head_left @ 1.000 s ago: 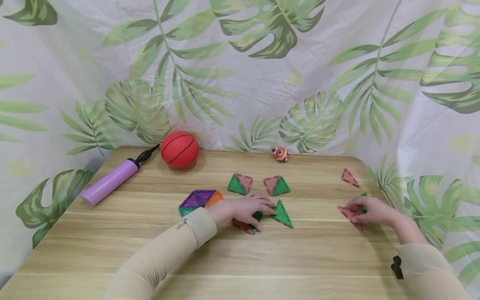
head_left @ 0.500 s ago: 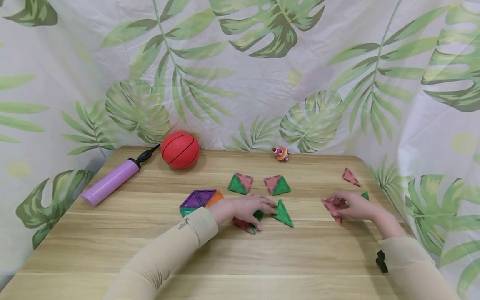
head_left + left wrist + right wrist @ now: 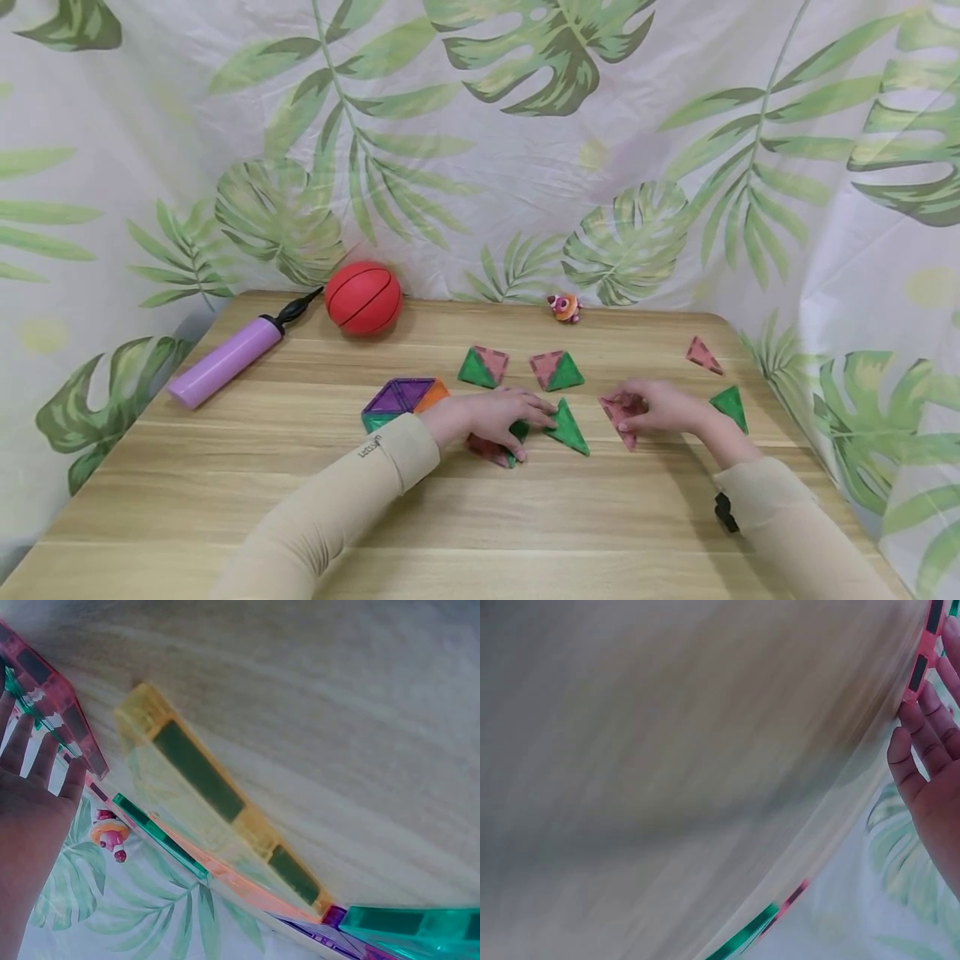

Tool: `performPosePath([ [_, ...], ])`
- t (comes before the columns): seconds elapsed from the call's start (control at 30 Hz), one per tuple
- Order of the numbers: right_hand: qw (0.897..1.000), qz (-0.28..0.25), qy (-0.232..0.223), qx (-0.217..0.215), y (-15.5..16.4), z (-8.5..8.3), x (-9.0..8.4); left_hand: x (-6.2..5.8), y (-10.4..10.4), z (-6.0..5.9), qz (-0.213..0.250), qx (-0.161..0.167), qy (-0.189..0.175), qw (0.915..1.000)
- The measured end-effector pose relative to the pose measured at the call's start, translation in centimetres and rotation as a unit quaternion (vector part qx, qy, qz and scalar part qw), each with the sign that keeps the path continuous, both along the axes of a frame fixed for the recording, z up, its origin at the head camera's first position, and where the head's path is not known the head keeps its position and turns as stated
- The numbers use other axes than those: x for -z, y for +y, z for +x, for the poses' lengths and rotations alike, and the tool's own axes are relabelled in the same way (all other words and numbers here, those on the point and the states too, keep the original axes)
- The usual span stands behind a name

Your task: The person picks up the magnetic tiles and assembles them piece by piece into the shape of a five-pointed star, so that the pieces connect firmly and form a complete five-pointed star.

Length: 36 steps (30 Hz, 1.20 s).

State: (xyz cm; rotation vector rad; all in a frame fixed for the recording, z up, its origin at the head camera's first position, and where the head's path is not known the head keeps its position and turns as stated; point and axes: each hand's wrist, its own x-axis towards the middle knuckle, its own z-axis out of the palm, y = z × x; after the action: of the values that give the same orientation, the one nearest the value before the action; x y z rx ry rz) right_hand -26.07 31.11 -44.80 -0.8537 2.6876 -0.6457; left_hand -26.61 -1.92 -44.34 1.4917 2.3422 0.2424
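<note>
My left hand [image 3: 501, 417] lies over a pair of triangular magnetic tiles left of centre, a pink tile [image 3: 487, 451] and a green one [image 3: 517, 431], both partly covered. Its fingertips touch a larger-looking green triangle tile [image 3: 567, 429] to the right. In the left wrist view the fingers stretch along the edge of a pink tile [image 3: 56, 701]. My right hand [image 3: 656, 407] pinches a pink triangle tile [image 3: 615, 414] between thumb and fingers, close over the table and a short gap right of that green triangle. The right wrist view shows this pink tile [image 3: 921, 667] at the fingertips.
Two green-and-pink tile pairs, a left pair [image 3: 483, 367] and a right pair [image 3: 557, 371], lie behind the hands. A purple, orange and teal tile group [image 3: 392, 400] is by the left wrist. Farther off are a red ball [image 3: 363, 298], purple pump [image 3: 228, 360], figurine [image 3: 565, 308] and pink [image 3: 704, 356] and green triangles [image 3: 731, 408].
My right hand has carried the pink triangle tile leftward from the right side toward the middle, uncovering a green triangle behind it. My left hand has stayed in place.
</note>
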Motion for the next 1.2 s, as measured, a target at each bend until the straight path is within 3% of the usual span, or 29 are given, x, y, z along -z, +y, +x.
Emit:
performPosePath([
  [0.57,0.999,-0.003,0.019,-0.042,-5.1,-0.6,0.2,0.3,0.0,-0.2,-0.005,-0.002,0.006,1.0000],
  [0.87,0.996,-0.027,0.024,-0.080,-5.3,-0.5,0.1,0.0,0.0,0.0,-0.007,-0.002,0.004,1.0000],
  [1.0,0.996,-0.048,0.029,-0.065,-3.8,-0.6,0.2,0.1,0.0,0.0,-0.007,-0.003,0.002,1.0000],
  [1.2,0.997,-0.041,0.059,0.022,-0.3,-0.7,-0.2,0.1,0.0,0.1,-0.006,-0.006,0.001,1.0000],
])
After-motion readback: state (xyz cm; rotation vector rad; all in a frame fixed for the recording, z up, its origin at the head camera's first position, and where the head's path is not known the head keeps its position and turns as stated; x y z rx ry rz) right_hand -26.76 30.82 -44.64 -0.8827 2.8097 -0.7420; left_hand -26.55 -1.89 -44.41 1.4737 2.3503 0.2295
